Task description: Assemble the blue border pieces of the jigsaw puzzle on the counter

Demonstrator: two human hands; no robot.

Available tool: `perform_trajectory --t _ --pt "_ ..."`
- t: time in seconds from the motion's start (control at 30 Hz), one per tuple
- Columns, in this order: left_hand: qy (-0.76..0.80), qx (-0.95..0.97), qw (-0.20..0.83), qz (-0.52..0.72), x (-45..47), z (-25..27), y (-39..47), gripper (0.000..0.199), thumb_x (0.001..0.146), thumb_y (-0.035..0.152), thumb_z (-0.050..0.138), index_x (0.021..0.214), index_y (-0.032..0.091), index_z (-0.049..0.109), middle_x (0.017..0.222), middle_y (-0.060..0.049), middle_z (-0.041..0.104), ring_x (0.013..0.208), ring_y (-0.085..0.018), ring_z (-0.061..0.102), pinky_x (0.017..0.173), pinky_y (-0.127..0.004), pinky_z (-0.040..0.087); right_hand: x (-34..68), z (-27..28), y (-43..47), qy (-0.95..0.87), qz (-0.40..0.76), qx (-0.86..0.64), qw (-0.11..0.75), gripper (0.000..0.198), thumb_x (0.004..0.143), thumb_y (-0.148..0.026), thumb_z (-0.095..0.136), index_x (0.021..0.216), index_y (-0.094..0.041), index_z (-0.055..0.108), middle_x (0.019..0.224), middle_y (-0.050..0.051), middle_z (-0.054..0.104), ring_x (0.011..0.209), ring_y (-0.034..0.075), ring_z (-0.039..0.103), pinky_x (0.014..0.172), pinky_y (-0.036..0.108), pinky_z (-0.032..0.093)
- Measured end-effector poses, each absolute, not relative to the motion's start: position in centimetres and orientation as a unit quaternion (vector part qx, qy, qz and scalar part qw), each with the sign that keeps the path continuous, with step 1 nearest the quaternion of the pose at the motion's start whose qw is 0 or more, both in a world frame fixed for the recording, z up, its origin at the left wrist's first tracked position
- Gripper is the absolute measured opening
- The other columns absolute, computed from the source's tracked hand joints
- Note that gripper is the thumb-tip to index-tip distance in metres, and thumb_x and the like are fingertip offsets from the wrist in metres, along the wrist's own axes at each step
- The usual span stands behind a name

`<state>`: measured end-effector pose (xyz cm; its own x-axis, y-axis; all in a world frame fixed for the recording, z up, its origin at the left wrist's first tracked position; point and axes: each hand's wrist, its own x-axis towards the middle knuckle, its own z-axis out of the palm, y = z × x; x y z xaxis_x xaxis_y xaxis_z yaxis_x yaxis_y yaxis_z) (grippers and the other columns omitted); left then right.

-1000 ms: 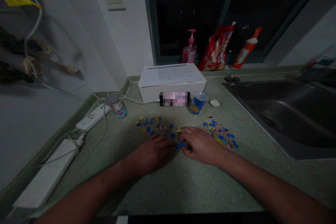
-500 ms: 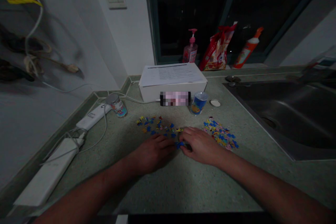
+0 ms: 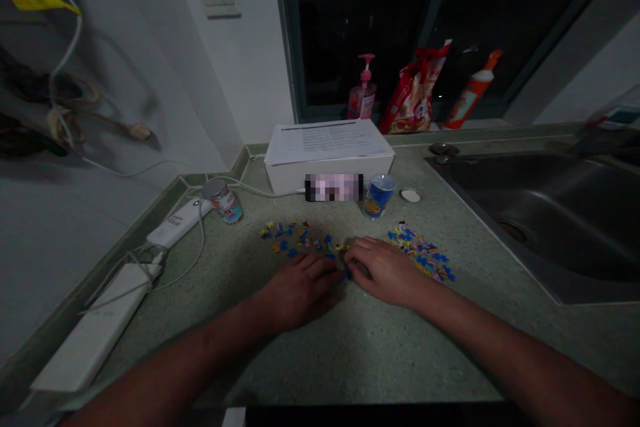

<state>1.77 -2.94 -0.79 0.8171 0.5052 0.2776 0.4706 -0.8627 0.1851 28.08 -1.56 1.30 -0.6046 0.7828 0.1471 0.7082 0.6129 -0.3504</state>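
Note:
My left hand (image 3: 304,288) and my right hand (image 3: 383,271) almost meet at the middle of the counter. Between their fingertips is a small blue jigsaw puzzle piece (image 3: 345,275), mostly covered by the fingers. Both hands are closed, fingers curled and pinching at it. Just beyond my left hand lie scattered puzzle pieces (image 3: 293,252) in blue, yellow and orange. To the right of my right hand spreads a denser pile of puzzle pieces (image 3: 423,253). Behind that stands a blue can (image 3: 379,197), its round lid (image 3: 410,195) lying beside it.
A phone (image 3: 334,187) leans on a white box (image 3: 327,143) at the back. On the left are a jar (image 3: 225,201), power strips (image 3: 100,323) and loose cables. A steel sink (image 3: 560,213) is at the right. Soap bottle (image 3: 362,97) and red bag (image 3: 415,93) stand by the window.
My left hand has shifted slightly right and its fingers now cover more of the blue piece. My right hand has moved up slightly, its fingers curling closer.

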Motion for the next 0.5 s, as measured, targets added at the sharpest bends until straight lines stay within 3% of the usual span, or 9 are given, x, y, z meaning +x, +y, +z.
perform_trajectory --t 0.27,0.4,0.5 --pt "0.273 0.939 0.063 0.198 1.5 -0.5 -2.9 0.039 0.108 0.037 0.066 0.142 0.019 0.067 0.132 -0.013 0.075 0.12 -0.031 0.07 0.105 -0.049 0.06 29.6 1.7 -0.5 -0.861 0.09 -0.466 0.185 0.019 0.1 -0.01 0.056 0.101 -0.021 0.071 0.1 0.008 0.075 0.1 0.026 0.072 0.09 0.039 0.052" --pt "0.313 0.91 0.061 0.265 0.0 -0.4 -1.8 0.022 0.111 0.023 0.056 0.127 0.023 0.071 0.121 -0.009 0.078 0.111 -0.027 0.073 0.097 -0.047 0.062 29.9 1.5 -0.2 -0.856 0.071 -0.487 0.161 0.018 0.101 -0.012 0.055 0.102 -0.02 0.072 0.102 0.01 0.077 0.098 0.027 0.072 0.089 0.04 0.052" --pt "0.376 0.88 0.068 0.282 -1.8 -0.5 -0.5 0.018 0.112 0.026 0.055 0.116 0.023 0.073 0.109 -0.008 0.078 0.101 -0.027 0.074 0.091 -0.047 0.062 30.1 1.3 0.0 -0.86 0.049 -0.489 0.139 0.017 0.102 -0.012 0.056 0.099 -0.02 0.072 0.1 0.011 0.076 0.096 0.027 0.072 0.087 0.039 0.052"
